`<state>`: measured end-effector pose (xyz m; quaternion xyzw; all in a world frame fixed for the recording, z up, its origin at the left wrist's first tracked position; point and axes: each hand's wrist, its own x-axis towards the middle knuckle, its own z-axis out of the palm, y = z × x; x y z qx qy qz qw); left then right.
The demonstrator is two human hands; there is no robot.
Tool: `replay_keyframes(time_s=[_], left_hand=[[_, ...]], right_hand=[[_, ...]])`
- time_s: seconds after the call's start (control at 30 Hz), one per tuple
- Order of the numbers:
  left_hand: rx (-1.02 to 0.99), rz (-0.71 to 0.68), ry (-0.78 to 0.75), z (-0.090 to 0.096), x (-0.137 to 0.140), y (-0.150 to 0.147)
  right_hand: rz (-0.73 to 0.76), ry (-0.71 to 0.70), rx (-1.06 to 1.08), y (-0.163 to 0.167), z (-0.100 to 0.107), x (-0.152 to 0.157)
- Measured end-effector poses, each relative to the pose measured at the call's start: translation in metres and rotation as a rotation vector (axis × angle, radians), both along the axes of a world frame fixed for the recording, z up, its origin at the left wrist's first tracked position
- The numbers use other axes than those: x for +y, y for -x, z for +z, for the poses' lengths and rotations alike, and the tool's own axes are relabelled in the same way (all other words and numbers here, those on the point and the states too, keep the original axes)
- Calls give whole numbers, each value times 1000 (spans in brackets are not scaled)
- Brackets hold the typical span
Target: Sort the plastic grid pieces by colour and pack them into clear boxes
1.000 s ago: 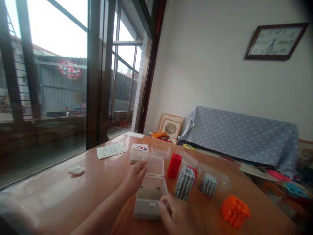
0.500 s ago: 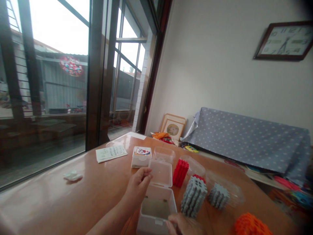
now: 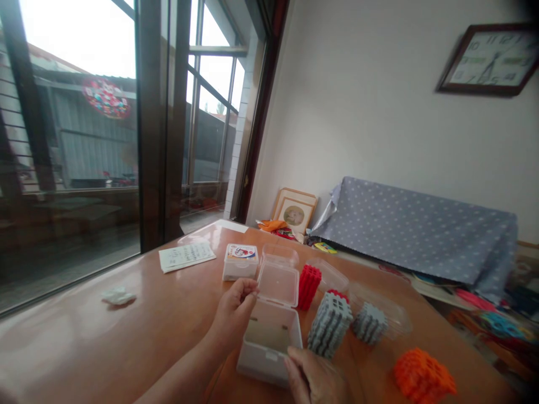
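A see-through plastic box (image 3: 269, 359) stands on the table in front of me, its hinged lid (image 3: 278, 285) swung back; the brownish bottom shows inside. My left hand (image 3: 236, 306) is closed in a pinch at the lid's left edge. At the box's front right corner, my right hand (image 3: 315, 377) grips the wall between thumb and fingers. Just right of the box rises a tall stack of grey interlocking plastic pieces (image 3: 330, 325), with some red behind its top. A red stack (image 3: 309, 287) stands beside the lid.
A smaller grey stack (image 3: 370, 322) and an orange stack (image 3: 423, 375) lie to the right. Plastic lids or trays (image 3: 328, 274) sit behind them. A closed labelled box (image 3: 240, 262), a written paper (image 3: 187, 256) and a crumpled tissue (image 3: 118, 295) are on the left of the table (image 3: 168, 320).
The view has shifted slightly, so the table's things sit a little higher and further left. Both hands keep their places at the box and its lid.
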<state>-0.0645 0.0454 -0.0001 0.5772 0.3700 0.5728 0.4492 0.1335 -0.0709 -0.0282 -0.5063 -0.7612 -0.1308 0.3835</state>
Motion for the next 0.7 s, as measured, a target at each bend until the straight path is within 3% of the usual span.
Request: replay_keyframes(time_s=[0.27, 0.7], left_hand=[[27, 31, -47, -1, -2, 0], [-1, 22, 6, 4, -6, 6]], right_hand=[[37, 184, 70, 5, 23, -10], [38, 120, 212, 11, 46, -24]])
